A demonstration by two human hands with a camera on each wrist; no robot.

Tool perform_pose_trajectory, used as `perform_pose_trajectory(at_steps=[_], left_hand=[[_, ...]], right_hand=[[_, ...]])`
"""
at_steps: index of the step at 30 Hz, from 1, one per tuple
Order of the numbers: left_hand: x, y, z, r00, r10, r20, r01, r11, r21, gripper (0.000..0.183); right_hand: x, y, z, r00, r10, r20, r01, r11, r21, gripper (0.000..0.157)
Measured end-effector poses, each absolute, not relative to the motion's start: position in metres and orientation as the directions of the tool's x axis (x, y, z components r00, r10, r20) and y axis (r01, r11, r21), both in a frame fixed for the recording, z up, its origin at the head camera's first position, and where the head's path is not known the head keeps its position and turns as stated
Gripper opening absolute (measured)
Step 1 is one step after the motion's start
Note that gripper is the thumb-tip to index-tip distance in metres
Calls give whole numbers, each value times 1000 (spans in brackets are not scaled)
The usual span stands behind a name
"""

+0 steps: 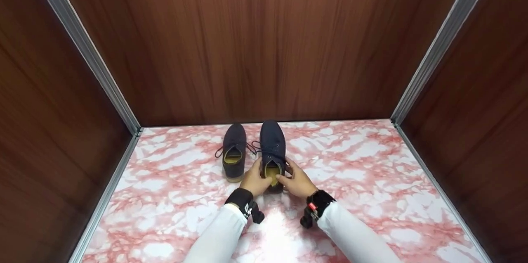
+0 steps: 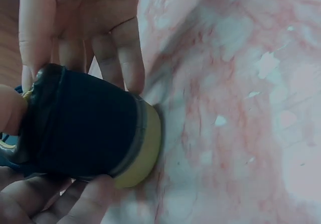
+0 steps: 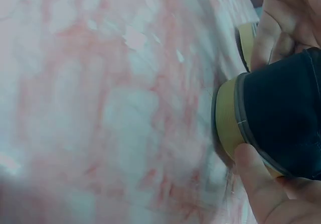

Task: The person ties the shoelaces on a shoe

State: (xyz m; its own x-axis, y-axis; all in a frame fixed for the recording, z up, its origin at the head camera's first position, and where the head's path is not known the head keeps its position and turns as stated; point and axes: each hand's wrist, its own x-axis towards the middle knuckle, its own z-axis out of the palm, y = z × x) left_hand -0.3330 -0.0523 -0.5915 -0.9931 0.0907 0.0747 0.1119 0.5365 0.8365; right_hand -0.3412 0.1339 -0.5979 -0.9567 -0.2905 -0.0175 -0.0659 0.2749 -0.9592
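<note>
Two dark navy lace-up shoes with yellow insoles stand side by side, toes pointing to the back wall. Both hands are at the right shoe [image 1: 272, 134]. My left hand [image 1: 255, 181] grips the left side of its heel part, and my right hand [image 1: 300, 181] grips the right side. Both thumbs reach over the collar onto the opening, while the other fingers lie along the outer sides. In the left wrist view, the shoe's heel [image 2: 90, 126] shows a tan sole near the marbled surface. The left shoe [image 1: 235, 136] stands beside my left hand, its lace loose.
The surface [image 1: 173, 205] has a red and white marbled pattern. A brown wood-grain wall [image 1: 264, 48] rises right behind the shoe toes. Further wood-grain panels stand at left and right, with grey metal strips [image 1: 437, 36] along the corners.
</note>
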Motion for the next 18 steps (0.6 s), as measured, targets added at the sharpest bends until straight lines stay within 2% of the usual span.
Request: perform_pose_trajectory(at_steps=[12,18], left_hand=[[-357,-50,-591,-998,6,65,60,480,875,75],[-361,-46,-597,-998,-31,61,36,533,845,64]], right_hand=[[-371,115,-594,-978,-207,31,-104,351,-930,69],[-377,110,-597,-988,-154,9,-71,400,-914,63]])
